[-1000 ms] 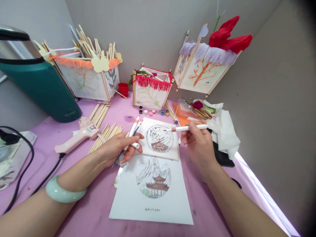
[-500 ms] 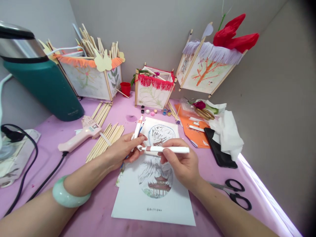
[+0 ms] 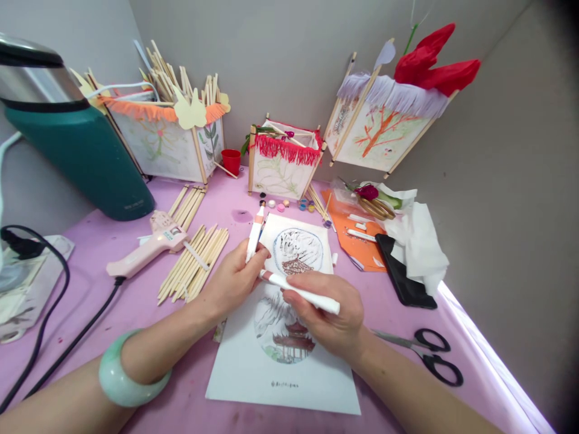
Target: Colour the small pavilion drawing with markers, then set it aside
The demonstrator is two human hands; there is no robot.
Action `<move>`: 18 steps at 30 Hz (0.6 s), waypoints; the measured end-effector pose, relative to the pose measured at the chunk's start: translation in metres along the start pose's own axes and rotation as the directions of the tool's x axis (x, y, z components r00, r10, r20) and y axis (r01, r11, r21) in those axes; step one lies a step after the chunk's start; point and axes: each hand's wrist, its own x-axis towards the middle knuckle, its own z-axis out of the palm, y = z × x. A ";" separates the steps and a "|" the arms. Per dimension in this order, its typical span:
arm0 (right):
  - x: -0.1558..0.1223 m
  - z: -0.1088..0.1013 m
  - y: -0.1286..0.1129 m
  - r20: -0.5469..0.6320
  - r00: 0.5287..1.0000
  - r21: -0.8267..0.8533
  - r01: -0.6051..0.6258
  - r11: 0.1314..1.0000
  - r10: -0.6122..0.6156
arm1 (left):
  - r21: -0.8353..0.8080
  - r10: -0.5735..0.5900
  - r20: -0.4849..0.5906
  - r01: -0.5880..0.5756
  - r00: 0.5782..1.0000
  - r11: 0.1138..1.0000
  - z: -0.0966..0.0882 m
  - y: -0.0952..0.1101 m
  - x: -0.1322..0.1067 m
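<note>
Steeper pen point(image 3: 255, 235), gripped in left hand point(image 3: 237, 274); flatter pen point(image 3: 319, 299), gripped in right hand point(image 3: 335, 328), whose slip might ink the left hand.

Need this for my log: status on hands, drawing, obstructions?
Left hand holding white marker. Right hand holding second marker, front end near left hand. Round drawing lies beyond both hands. Right hand covers part of printed picture.

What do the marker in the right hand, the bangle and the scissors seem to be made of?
Marker: probably plastic, from its smooth, even white barrel.
Bangle: looks like polished stone, perhaps jade, or glass; pale green with bright highlights.
Scissors: likely metal blades, being plain grey, and plastic handles, being smooth black loops.
</note>
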 end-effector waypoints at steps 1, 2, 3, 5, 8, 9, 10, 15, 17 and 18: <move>0.000 0.001 -0.001 -0.018 0.998 -0.011 -0.066 0.998 0.066 | 0.001 0.025 -0.025 -0.025 0.999 1.000 0.001 -0.001 -0.001; -0.001 0.002 -0.002 -0.033 0.990 -0.019 -0.140 0.990 0.139 | -0.006 0.051 -0.056 -0.052 0.997 0.999 0.003 -0.003 -0.002; -0.002 0.003 -0.003 -0.040 0.977 -0.019 -0.209 0.978 0.208 | -0.014 0.073 -0.081 -0.074 0.994 0.997 0.004 -0.004 -0.003; -0.004 0.005 -0.006 -0.048 0.956 -0.002 -0.291 0.957 0.291 | -0.025 0.109 -0.132 -0.113 0.985 0.993 0.007 -0.006 -0.005; -0.008 0.010 -0.008 -0.066 0.950 0.045 -0.302 0.952 0.304 | -0.014 0.144 -0.216 -0.150 0.966 0.989 0.010 -0.006 -0.007; -0.010 0.012 -0.008 -0.076 0.950 0.059 -0.300 0.952 0.304 | -0.006 0.151 -0.237 -0.157 0.960 0.988 0.009 -0.005 -0.007; -0.011 0.013 -0.008 -0.081 0.950 0.070 -0.297 0.952 0.302 | 0.001 0.153 -0.243 -0.158 0.958 0.988 0.009 -0.004 -0.007; -0.009 0.009 0.005 0.059 0.975 0.077 -0.218 0.973 0.214 | -0.007 0.102 -0.106 -0.103 0.989 0.995 0.000 0.006 -0.001; -0.004 -0.002 0.016 0.156 0.978 0.088 -0.153 0.984 0.138 | -0.051 0.031 -0.081 -0.035 0.996 0.998 -0.005 0.011 0.001; -0.001 -0.010 0.023 0.176 0.978 0.089 -0.127 0.988 0.110 | -0.086 -0.013 -0.071 0.006 0.997 0.996 -0.007 0.013 0.002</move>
